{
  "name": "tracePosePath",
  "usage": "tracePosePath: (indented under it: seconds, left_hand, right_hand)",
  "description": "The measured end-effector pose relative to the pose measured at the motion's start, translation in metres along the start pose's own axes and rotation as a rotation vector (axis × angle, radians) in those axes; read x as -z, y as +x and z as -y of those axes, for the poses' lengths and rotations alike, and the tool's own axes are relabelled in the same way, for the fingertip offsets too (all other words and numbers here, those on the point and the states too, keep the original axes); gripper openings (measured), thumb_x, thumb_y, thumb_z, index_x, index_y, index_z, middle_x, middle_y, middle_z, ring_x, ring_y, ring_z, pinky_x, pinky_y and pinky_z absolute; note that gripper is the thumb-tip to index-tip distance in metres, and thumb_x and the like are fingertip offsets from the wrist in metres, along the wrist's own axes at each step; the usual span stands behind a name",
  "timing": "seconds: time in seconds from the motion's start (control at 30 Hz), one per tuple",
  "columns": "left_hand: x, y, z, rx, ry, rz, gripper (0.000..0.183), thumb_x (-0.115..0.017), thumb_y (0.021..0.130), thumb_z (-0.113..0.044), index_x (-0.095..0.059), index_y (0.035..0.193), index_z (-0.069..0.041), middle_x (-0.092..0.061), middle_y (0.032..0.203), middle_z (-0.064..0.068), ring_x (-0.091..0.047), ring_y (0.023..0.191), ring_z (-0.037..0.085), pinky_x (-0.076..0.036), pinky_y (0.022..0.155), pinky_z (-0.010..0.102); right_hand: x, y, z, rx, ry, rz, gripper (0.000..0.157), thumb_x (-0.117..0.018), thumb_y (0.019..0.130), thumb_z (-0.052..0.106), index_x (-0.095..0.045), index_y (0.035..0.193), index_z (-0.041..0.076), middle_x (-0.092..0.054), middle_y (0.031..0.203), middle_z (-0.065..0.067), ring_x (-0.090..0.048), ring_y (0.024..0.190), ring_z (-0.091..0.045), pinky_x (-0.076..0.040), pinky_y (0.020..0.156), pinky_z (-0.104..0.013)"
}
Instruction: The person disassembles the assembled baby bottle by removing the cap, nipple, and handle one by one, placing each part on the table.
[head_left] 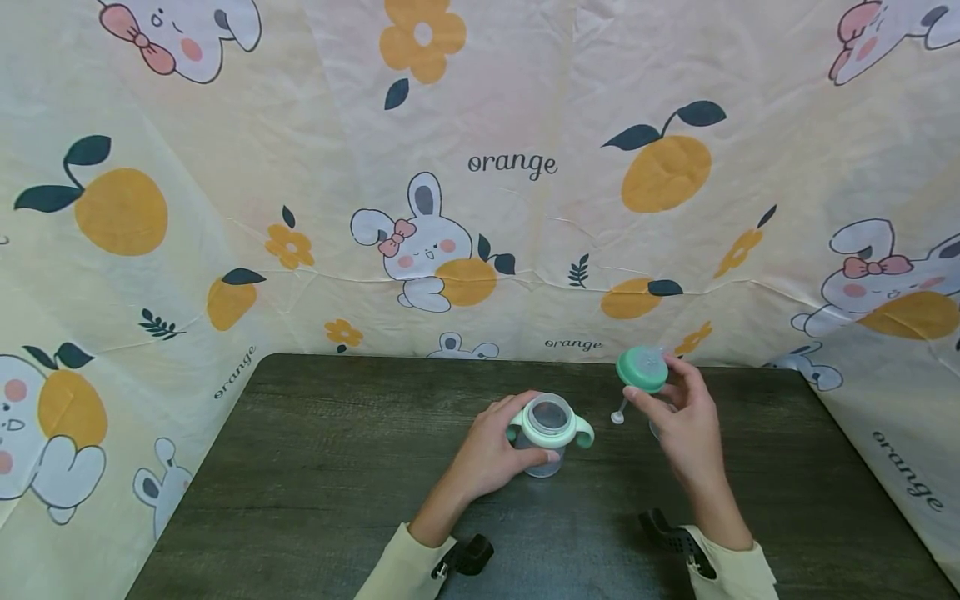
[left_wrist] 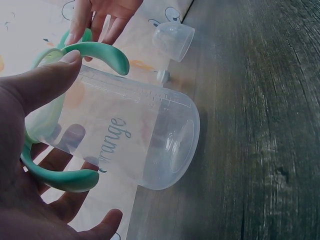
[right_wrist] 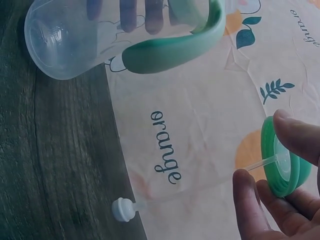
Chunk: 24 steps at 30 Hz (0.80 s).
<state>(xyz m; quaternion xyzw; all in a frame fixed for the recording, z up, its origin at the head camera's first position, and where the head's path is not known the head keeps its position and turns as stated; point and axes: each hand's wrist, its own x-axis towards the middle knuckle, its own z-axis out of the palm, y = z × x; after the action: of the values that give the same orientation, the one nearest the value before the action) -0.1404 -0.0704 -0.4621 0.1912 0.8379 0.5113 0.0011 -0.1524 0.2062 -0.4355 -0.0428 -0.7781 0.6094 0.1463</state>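
My left hand (head_left: 491,446) grips a clear baby bottle (left_wrist: 160,130) at its pale green collar, with its thumb by one of the two green handles (left_wrist: 107,56). The bottle's open mouth (head_left: 549,414) faces up in the head view. To the right, my right hand (head_left: 686,417) pinches a green bottle lid (head_left: 642,369) by its edge, above the table. From the lid hangs a thin clear straw (right_wrist: 200,191) with a white weighted tip (right_wrist: 123,209). Lid and bottle are apart.
A clear domed cap (left_wrist: 172,40) stands on the dark wood table (head_left: 322,467), mostly hidden behind my right hand in the head view. Behind the table hangs a cream cloth (head_left: 525,225) printed with rabbits and oranges.
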Motion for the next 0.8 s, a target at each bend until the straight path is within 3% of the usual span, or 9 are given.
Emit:
tracePosePath:
  seconds: [0.3,0.8]
  left_hand:
    - [0.0,0.0,0.0,0.001,0.004,0.002,0.078,-0.099,0.085,-0.029,-0.063,0.154,-0.019,-0.068,0.144,0.002,-0.059,0.135,0.031,-0.041,0.113,0.067]
    - [0.0,0.001,0.001,0.017,-0.007,0.009,0.079,-0.099,0.085,-0.029,-0.063,0.155,-0.02,-0.068,0.146,0.003,-0.059,0.136,0.031,-0.04,0.114,0.067]
  right_hand:
    - [-0.005,0.001,-0.004,-0.006,0.058,0.01,0.071,-0.079,0.101,0.0,-0.043,0.162,0.001,-0.055,0.144,-0.012,-0.063,0.113,-0.006,-0.051,0.077,-0.017]
    - [-0.013,0.003,-0.008,-0.017,0.251,-0.06,0.069,-0.076,0.096,-0.014,-0.043,0.156,-0.004,-0.052,0.141,-0.003,-0.069,0.112,-0.001,-0.055,0.085,-0.015]
